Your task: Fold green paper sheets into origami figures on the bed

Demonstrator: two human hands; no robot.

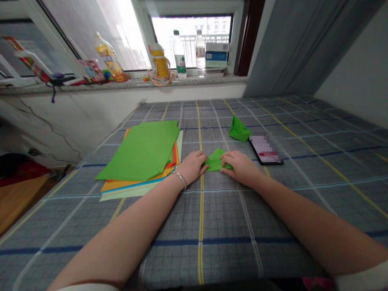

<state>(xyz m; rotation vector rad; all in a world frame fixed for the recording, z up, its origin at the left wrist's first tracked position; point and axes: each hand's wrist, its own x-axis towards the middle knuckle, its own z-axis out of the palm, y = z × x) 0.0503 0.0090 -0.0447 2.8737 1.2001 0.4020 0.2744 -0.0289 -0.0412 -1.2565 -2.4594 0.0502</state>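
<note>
A small folded piece of green paper [216, 162] lies on the plaid cloth between my hands, its top coming to a point. My left hand [194, 165], with a silver bangle at the wrist, pinches its left corner. On the right side, my right hand [239, 166] grips the other corner between thumb and fingers. Just beyond stands a folded green paper shape [239, 130], three-sided and peaked. A phone [266, 149] with a lit, partly blurred screen lies beside that shape, touching or nearly touching it.
Left of my hands is a stack of coloured paper [142, 149], green on top with orange, blue and pale sheets beneath. Along the windowsill [200, 81] stand a green-capped bottle [180, 56], another clear bottle [200, 54], a yellow bottle [160, 64] and boxes [216, 56].
</note>
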